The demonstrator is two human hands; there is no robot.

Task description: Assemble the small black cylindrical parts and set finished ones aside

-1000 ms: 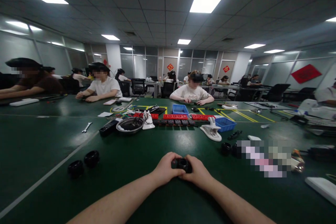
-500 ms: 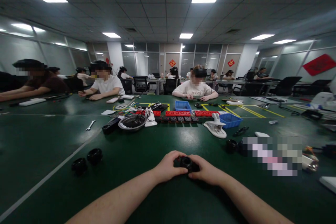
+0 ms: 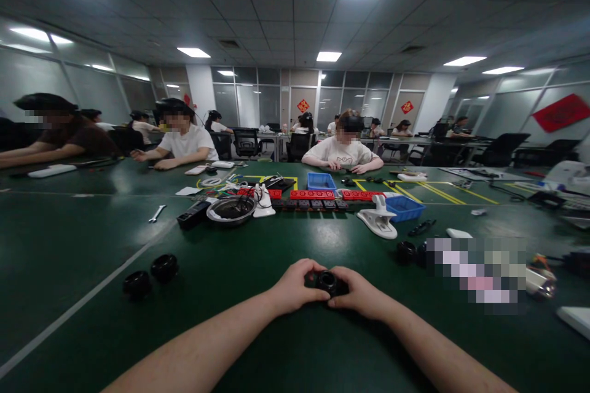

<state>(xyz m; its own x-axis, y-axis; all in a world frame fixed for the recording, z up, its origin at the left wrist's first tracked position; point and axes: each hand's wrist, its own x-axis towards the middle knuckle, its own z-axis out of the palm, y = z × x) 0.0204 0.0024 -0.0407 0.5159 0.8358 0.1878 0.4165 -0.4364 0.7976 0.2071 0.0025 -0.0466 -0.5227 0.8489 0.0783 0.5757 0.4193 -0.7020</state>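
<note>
Between my two hands is a round black part with an open hole facing up toward me; its exact kind I cannot make out. My left hand curves round its left side, thumb across the near edge. On the other side, my right hand closes on it with thumb and fingers. The fingertips at the back are partly hidden. Two similar black parts stand on the green table to the left, and another black part lies to the right.
Ahead lie a wrench, a metal bowl, a red power strip, blue bins and a white clamp base. A blurred-out item is at the right. Several people sit beyond, one directly opposite.
The camera view has tipped slightly, so the ceiling and table sit a little higher. Both hands keep their hold on the black part, with only slight movement.
</note>
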